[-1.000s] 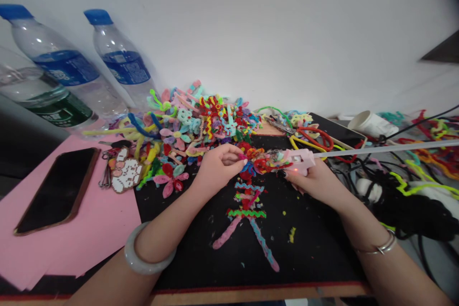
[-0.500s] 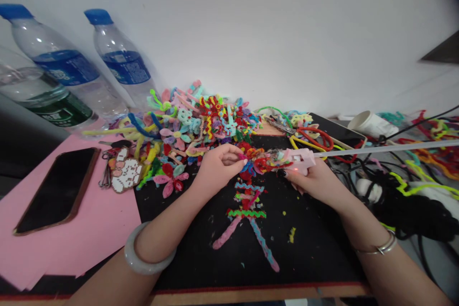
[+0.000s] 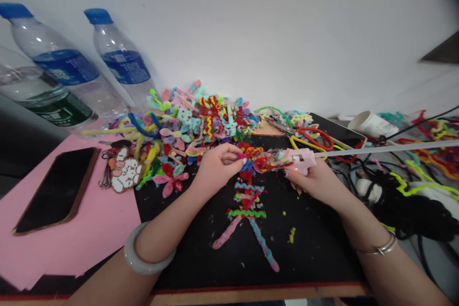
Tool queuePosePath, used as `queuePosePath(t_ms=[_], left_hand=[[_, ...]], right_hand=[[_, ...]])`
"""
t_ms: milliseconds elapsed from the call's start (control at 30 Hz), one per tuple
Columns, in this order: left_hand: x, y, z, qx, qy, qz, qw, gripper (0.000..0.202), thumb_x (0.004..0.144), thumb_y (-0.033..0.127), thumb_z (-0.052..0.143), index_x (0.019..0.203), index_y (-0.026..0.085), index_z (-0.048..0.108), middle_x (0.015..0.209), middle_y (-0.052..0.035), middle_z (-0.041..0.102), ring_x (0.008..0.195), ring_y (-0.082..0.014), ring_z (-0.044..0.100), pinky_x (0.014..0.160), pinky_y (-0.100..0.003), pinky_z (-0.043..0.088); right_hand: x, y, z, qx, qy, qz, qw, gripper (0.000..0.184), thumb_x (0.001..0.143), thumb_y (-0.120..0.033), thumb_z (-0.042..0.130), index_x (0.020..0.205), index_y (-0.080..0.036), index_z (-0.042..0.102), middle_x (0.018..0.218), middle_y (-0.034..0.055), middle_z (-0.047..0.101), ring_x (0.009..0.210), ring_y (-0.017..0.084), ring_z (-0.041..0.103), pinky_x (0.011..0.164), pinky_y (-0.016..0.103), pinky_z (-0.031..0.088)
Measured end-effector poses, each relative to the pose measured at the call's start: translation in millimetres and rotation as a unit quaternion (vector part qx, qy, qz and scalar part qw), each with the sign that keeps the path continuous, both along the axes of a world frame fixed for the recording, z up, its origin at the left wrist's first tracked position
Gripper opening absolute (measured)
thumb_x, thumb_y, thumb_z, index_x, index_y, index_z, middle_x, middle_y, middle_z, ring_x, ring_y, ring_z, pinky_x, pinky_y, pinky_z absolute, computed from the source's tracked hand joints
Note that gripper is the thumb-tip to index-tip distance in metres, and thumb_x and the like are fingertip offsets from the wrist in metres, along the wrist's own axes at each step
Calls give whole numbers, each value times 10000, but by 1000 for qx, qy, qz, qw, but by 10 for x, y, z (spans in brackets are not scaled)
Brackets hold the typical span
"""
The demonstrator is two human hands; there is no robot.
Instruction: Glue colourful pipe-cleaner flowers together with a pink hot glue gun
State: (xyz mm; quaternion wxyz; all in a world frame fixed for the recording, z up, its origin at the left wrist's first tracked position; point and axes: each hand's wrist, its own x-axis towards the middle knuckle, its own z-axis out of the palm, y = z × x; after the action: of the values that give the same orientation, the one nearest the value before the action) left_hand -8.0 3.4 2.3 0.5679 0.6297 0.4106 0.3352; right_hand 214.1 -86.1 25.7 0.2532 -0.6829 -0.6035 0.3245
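A figure made of coloured pipe cleaners (image 3: 247,210) lies on the black mat (image 3: 311,244), with pink and blue-pink legs pointing toward me. My left hand (image 3: 217,165) pinches a small pink piece at the figure's flowery head (image 3: 260,160). My right hand (image 3: 315,181) grips a pink glue gun (image 3: 299,160), its tip pushed into the head from the right. A clear glue stick (image 3: 387,149) trails out of the gun to the right.
A heap of pipe cleaner flowers (image 3: 193,122) fills the back. Three water bottles (image 3: 118,62) stand at left. A phone (image 3: 57,189) and keychain (image 3: 124,172) rest on pink paper (image 3: 79,239). Cables (image 3: 405,205) and a tipped paper cup (image 3: 373,123) crowd the right.
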Motion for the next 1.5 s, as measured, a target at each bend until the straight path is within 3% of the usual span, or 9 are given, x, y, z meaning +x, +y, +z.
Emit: queuePosePath(t_ms=[200,400,567,633,833,1067,1267,1400,1500], left_hand=[[-10,3,-13,3,2,-2,1000,214,670,287,663,819,152,592,713,-36,670,687,-155,650,650,-252,510],[-8,10,6,-9,-2,4,1000,222,664,293,671,809,146,592,723,-45,677,688,-161,656,655,-261,517],[-7,20,-4,-15,-5,5,1000,222,663,283,673,816,144,590,728,-47,677,700,-161,658,661,-255,515],[-11,24,-15,-16,-6,3,1000,221,667,280,670,821,144,587,734,-51,678,703,-161,658,664,-257,514],[-15,26,-16,-12,-8,7,1000,225,665,284,671,818,142,588,728,-47,676,699,-160,656,674,-266,519],[-18,38,-43,-7,-11,4,1000,226,672,295,667,823,147,591,734,-46,676,695,-156,655,661,-260,515],[-21,45,-75,-21,-20,0,1000,238,669,302,674,828,145,592,745,-54,684,682,-160,657,633,-261,521],[-14,35,-39,-65,-39,-6,997,263,664,310,686,838,141,587,741,-46,678,669,-146,649,629,-261,533],[-18,34,-6,-117,-60,-13,991,282,661,314,696,850,140,581,731,-28,663,653,-124,633,631,-262,545]], right_hand=[[19,-8,-8,3,-2,5,1000,233,803,-417,545,802,-186,567,458,-20,547,388,139,529,405,243,426],[16,-4,10,12,-36,10,999,271,801,-403,544,629,-193,537,430,-9,543,390,136,516,414,243,405],[-2,0,41,45,-70,15,996,213,791,-360,553,887,-177,609,445,-26,542,417,149,508,443,256,399],[-3,-1,41,61,-88,20,994,223,785,-355,559,907,-179,620,461,-19,548,469,168,537,475,264,408],[-6,4,53,112,-143,47,982,157,760,-333,577,744,-190,638,685,38,654,618,189,594,581,283,432],[-20,-5,80,120,-184,69,973,200,775,-367,573,672,-196,555,523,-12,531,460,122,467,474,246,336],[-31,-11,77,133,-183,47,973,213,766,-382,561,659,-198,554,553,11,571,492,141,509,486,256,371],[-39,-4,69,141,-124,29,982,181,753,-359,568,815,-193,608,746,58,668,688,213,614,581,287,452],[-46,-7,52,113,-46,0,993,179,751,-360,577,818,-194,591,626,38,634,593,197,590,516,282,445]])
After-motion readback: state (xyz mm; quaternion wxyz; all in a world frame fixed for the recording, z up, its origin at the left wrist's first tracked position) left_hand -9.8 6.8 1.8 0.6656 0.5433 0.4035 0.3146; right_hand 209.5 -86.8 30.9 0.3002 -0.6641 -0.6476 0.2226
